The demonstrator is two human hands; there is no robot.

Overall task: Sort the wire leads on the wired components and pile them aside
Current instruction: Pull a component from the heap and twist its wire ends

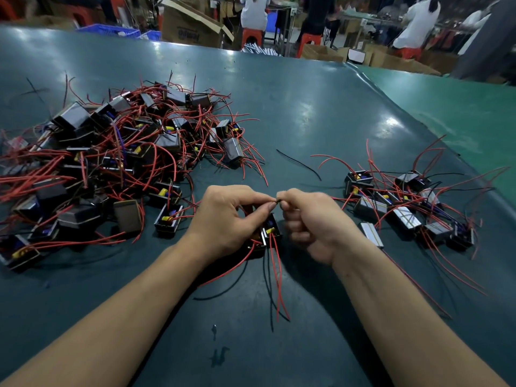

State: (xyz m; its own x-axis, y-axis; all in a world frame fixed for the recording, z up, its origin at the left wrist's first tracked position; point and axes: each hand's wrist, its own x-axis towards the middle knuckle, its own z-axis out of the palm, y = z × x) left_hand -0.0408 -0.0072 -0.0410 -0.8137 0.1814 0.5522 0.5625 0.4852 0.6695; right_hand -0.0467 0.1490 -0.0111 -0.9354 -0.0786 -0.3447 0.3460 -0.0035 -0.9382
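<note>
A small black wired component (268,232) with a yellow part sits under my hands at the table's centre, its red and black leads trailing toward me. My left hand (223,219) holds the component and pinches a dark wire end (277,201) between thumb and forefinger. My right hand (310,219) pinches the same wire end from the other side, its other fingers curled. A big tangled pile of components (111,163) with red leads lies to the left. A smaller pile of components (405,208) lies to the right.
The dark green table mat (307,113) carries a loose black wire (300,163) beyond my hands. Cardboard boxes (190,23), blue crates and seated people are behind the table's far edge. A lighter green surface (460,107) adjoins at the right.
</note>
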